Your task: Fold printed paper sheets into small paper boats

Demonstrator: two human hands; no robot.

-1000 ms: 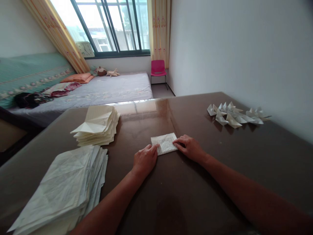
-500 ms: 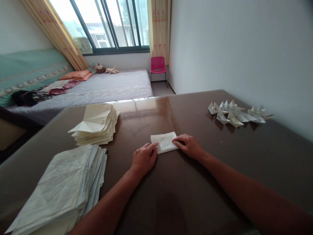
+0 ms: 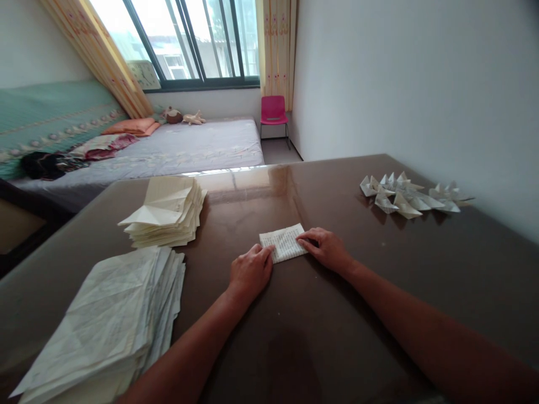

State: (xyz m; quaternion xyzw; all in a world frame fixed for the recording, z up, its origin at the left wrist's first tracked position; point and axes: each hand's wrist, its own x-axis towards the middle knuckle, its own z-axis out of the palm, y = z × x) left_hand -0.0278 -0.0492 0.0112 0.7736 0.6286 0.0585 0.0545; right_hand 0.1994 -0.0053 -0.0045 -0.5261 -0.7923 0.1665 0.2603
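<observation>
A small folded sheet of printed paper [image 3: 284, 243] lies on the brown table [image 3: 261, 336] between my hands. My left hand [image 3: 252, 269] grips its lower left edge, the fingers curled together and the thumb side on the paper. At the right edge, my right hand [image 3: 324, 247] pinches the sheet between thumb and fingers. The paper's far edge shows uncovered, and its print faces up.
Cream folded sheets [image 3: 166, 216] are stacked at the left, with a larger stack of greyish sheets [image 3: 105, 314] nearer me. Several folded paper shapes [image 3: 404, 196] stand at the right back. Beyond the table are a bed [image 3: 202, 143] and a pink chair [image 3: 273, 109].
The view has shifted very slightly. My left hand's fingers are a little more curled at the paper's edge; my right hand holds nearly the same place.
</observation>
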